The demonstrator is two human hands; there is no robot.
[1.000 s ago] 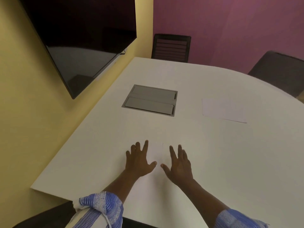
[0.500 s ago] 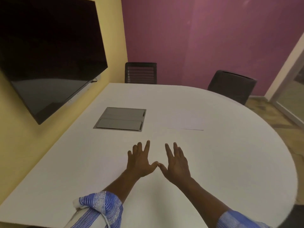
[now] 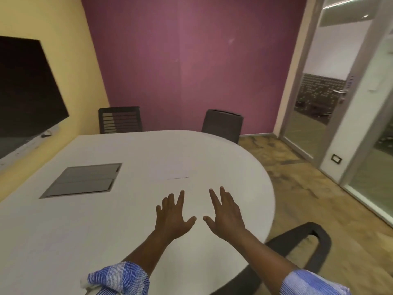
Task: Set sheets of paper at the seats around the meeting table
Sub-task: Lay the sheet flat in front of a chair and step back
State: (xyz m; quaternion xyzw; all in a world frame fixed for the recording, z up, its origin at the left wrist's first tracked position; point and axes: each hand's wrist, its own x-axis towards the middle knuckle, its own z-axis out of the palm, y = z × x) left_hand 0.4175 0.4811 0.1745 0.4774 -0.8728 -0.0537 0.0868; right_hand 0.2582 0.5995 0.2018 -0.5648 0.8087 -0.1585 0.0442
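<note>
My left hand (image 3: 172, 216) and my right hand (image 3: 223, 213) are stretched out side by side over the white meeting table (image 3: 63, 231), fingers straight and spread, holding nothing. A white sheet of paper (image 3: 170, 172) lies flat on the table just beyond my fingertips, hard to make out against the white top except for its near edge. Whether another sheet lies under my palms I cannot tell.
A grey cable hatch (image 3: 83, 180) is set in the table at left. Two dark chairs (image 3: 120, 120) (image 3: 223, 124) stand at the far side and a dark armrest (image 3: 306, 241) at lower right. A black screen (image 3: 25, 88) hangs left; a glass door (image 3: 319, 103) is right.
My view has swung right and up, bringing the second far chair, the door and the near armrest into sight. Both hands stay flat and spread, now slightly further apart.
</note>
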